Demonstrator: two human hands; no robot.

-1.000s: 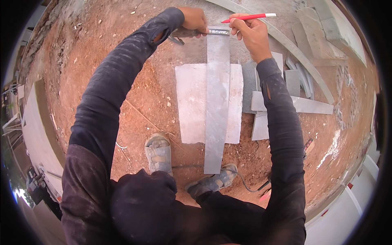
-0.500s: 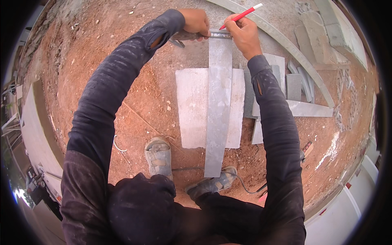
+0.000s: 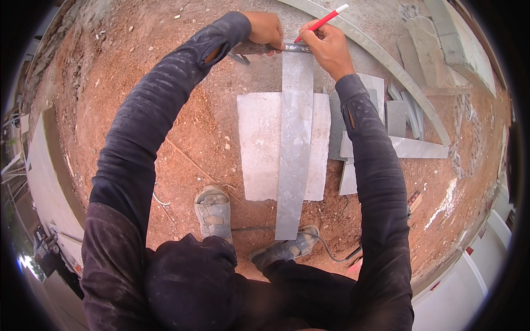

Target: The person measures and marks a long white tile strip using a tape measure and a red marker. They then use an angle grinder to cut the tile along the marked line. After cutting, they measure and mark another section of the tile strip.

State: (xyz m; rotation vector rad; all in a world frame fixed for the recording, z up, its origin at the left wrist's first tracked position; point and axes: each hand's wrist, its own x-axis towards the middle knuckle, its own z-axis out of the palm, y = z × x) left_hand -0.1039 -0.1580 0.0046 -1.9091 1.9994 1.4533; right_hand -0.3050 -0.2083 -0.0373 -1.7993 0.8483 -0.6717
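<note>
A long grey stone strip [image 3: 295, 138] lies lengthwise in front of me, on top of a wider pale slab [image 3: 259, 146]. My left hand [image 3: 267, 30] is closed around a metal tool [image 3: 297, 48] with a darker, brownish body; its narrow shiny part crosses the strip near the far end. Its exact kind is hard to make out. Between the fingers of my right hand [image 3: 331, 47] is a red pen [image 3: 321, 24] with a white end. The pen's point is down at the far edge of the metal part, over the strip, and my right fingers rest close to that metal.
Grey stone offcuts [image 3: 417, 148] lie right of the slab, by a long curved strip [image 3: 397, 63]. Thick blocks [image 3: 464, 49] stand at the far right. A dark cable [image 3: 329, 251] runs near my sandalled feet [image 3: 214, 215]. Reddish dirt [image 3: 187, 127] surrounds the slab.
The red pen and my right hand have shifted slightly to the left, with the pen's point a little lower. My left hand and the metal tool stay put.
</note>
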